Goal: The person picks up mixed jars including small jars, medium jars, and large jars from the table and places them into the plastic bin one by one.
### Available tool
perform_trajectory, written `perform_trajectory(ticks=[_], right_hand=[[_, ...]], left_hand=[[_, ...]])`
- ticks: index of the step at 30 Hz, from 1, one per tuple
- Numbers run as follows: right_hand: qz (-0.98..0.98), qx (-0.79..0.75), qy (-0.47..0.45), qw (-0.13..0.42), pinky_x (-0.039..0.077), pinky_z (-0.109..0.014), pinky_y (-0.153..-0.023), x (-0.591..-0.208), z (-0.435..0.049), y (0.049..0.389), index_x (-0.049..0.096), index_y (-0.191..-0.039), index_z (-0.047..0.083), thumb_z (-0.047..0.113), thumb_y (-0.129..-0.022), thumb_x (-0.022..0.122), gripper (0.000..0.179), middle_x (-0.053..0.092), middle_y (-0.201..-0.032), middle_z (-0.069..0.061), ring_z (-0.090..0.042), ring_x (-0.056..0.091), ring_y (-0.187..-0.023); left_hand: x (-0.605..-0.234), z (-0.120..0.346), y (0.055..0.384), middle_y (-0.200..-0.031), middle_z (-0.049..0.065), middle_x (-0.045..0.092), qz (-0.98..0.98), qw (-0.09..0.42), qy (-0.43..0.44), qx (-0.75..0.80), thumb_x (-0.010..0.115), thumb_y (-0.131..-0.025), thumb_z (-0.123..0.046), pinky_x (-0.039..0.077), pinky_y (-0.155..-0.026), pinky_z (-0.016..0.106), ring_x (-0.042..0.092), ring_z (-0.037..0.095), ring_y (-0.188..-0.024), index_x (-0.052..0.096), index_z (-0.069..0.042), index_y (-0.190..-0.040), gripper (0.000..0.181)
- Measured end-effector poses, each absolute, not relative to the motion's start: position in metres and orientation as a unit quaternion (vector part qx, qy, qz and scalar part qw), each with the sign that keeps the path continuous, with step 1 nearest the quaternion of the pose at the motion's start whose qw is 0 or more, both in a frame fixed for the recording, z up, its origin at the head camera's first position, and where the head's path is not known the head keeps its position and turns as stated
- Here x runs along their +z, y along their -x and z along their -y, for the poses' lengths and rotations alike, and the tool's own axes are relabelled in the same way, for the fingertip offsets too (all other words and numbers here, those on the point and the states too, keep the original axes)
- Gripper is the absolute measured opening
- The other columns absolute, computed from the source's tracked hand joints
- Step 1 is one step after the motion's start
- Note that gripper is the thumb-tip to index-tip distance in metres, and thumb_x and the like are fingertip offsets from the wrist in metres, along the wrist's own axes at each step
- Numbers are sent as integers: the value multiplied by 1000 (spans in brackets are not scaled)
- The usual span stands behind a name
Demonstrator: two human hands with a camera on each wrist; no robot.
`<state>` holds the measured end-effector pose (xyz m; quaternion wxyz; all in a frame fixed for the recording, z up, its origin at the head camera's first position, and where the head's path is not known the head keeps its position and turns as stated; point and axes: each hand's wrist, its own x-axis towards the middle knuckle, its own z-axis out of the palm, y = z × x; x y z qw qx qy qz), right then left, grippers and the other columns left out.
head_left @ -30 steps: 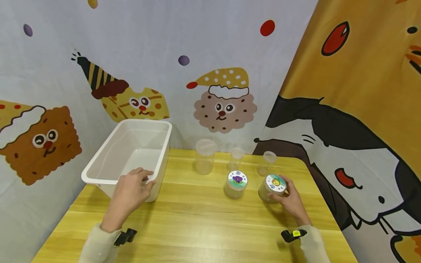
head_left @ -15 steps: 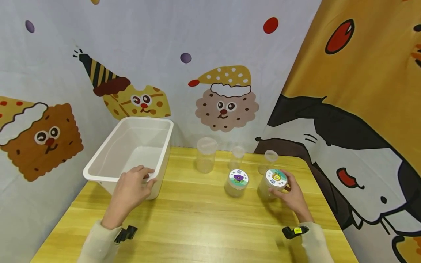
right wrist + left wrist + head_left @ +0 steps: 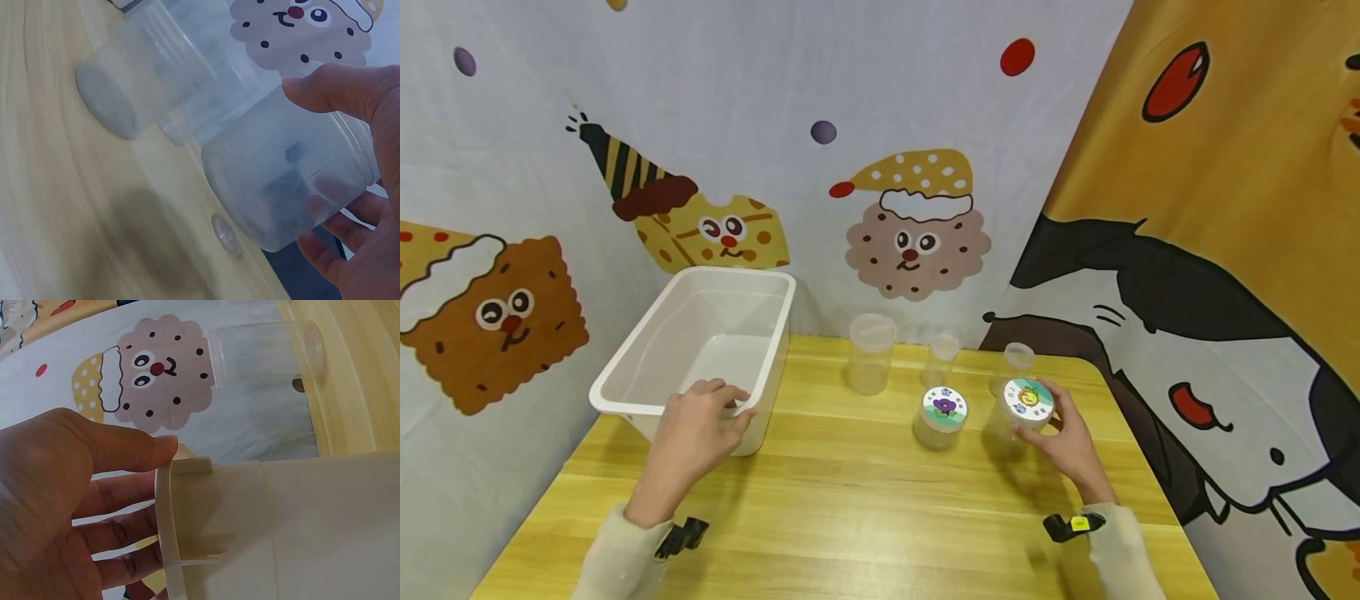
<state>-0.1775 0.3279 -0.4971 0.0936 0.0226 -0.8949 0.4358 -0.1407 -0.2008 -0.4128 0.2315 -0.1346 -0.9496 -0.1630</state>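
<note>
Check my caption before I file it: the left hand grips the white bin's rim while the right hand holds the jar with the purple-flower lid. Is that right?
Not quite. The right hand holds the jar with the yellow-picture lid, as the head view shows; the jar with the purple-flower lid stands untouched on the table. The left hand does grip the white bin's rim.

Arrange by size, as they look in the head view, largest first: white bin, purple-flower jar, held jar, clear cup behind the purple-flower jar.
1. White bin
2. Purple-flower jar and held jar: too close; nearness to camera makes it unsure.
3. Clear cup
</note>
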Motion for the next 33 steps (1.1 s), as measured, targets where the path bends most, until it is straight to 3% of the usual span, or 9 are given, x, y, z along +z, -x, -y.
perform_trajectory(ticks=[7, 14, 26, 33], right_hand=[[889, 447, -41, 93, 35, -49, -99, -487, -320, 181, 27, -146, 23, 34, -71, 82, 94, 40, -142, -4, -24, 43, -120], [892, 440, -51, 91, 35, -49, -101, -463, -304, 180, 28, -146, 19, 29, -71, 83, 93, 40, -143, -3, -23, 43, -121], [877, 458, -109, 94, 36, -51, -101, -416, -257, 180, 33, -144, 13, 17, -72, 82, 87, 41, -141, -8, -25, 45, -121], [867, 477, -122, 75, 34, -53, -103, -406, -239, 187, 32, -144, 17, 16, -73, 81, 86, 43, -139, -7, -26, 44, -123]], left_hand=[[-413, 202, 139, -77, 1, 68, 951, 231, 129, -159, 76, -76, -26, 44, -55, 43, 61, 22, -72, 73, -12, -87, 19], [-413, 201, 140, -79, 2, 68, 955, 216, 127, -159, 75, -78, -27, 44, -54, 44, 61, 24, -74, 73, -13, -90, 18], [-414, 202, 139, -82, 3, 68, 952, 235, 130, -149, 75, -78, -27, 43, -55, 47, 61, 26, -76, 72, -14, -91, 18], [-414, 202, 137, -82, 4, 68, 950, 234, 130, -158, 75, -78, -26, 43, -56, 47, 61, 26, -76, 72, -13, -90, 18]])
